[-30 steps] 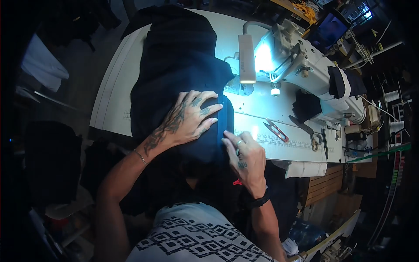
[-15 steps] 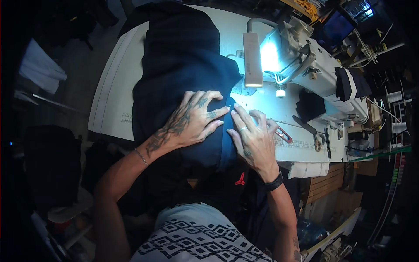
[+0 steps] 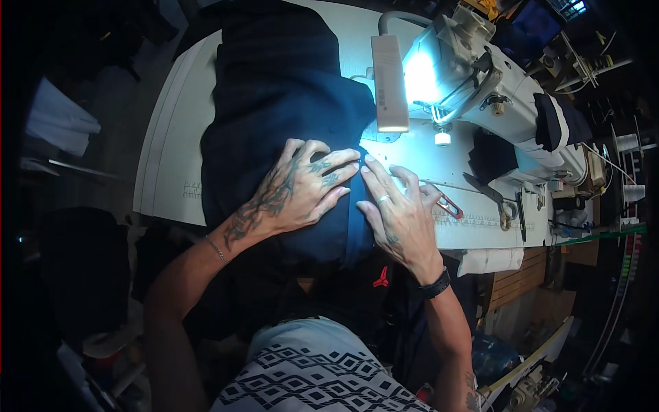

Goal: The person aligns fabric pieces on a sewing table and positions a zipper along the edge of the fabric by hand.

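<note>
While a white cloth (image 3: 63, 113) hangs far off to the left of my hands, the pale worktop (image 3: 168, 147) begins nearer, just left of the dark fabric (image 3: 274, 89) that lies under both palms and runs away beyond them. My left hand (image 3: 296, 187) rests on that fabric, fingers spread and bent, free of any grip, the fingertips at a bluish strip (image 3: 355, 230) between my two thumbs. Ahead of my fingertips hangs a light bar (image 3: 389, 82). My right hand (image 3: 406, 221) is loose too, index and middle fingertips down on the strip, close to the left ones, thumb apart from them. Just right of its outer fingers lie red snips (image 3: 452, 207), then dark scissors (image 3: 490, 191); farther out and ahead stands the sewing machine (image 3: 509, 103), with a slim black tool (image 3: 521, 216) rightmost, level with my right hand
</note>
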Tool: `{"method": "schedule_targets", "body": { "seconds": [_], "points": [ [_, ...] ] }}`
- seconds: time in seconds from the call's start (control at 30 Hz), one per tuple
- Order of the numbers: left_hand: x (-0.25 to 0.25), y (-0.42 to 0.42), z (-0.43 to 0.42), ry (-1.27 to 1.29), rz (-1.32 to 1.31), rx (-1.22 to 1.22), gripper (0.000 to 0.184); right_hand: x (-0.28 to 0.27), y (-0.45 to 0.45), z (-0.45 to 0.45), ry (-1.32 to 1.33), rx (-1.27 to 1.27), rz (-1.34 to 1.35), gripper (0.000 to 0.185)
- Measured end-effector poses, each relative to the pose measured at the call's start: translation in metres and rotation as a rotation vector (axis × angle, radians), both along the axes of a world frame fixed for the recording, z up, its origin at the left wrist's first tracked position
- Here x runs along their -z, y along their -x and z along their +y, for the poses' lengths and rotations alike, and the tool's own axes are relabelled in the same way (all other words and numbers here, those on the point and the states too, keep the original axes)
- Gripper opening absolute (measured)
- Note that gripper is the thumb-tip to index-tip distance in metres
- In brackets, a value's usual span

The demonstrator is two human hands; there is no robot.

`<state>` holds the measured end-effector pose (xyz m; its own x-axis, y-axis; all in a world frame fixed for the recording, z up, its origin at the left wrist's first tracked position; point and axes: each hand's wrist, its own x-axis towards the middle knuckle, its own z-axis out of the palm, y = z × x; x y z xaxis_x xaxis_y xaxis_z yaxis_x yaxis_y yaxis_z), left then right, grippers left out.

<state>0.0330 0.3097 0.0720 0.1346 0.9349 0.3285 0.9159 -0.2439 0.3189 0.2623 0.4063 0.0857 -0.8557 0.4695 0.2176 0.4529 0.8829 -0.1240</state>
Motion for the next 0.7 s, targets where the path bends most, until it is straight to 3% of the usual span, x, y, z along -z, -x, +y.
{"method": "schedule_targets", "body": {
  "seconds": [0.47, 0.7],
  "points": [
    [0.000, 0.004, 0.009, -0.055, 0.025, 0.049, 0.039, 0.005, -0.005, -0.008, 0.031, 0.045, -0.003, 0.064],
    [0.005, 0.006, 0.011, -0.022, 0.057, 0.102, 0.044, 0.008, -0.006, -0.009, 0.041, 0.056, 0.016, 0.064]
  ]
}}
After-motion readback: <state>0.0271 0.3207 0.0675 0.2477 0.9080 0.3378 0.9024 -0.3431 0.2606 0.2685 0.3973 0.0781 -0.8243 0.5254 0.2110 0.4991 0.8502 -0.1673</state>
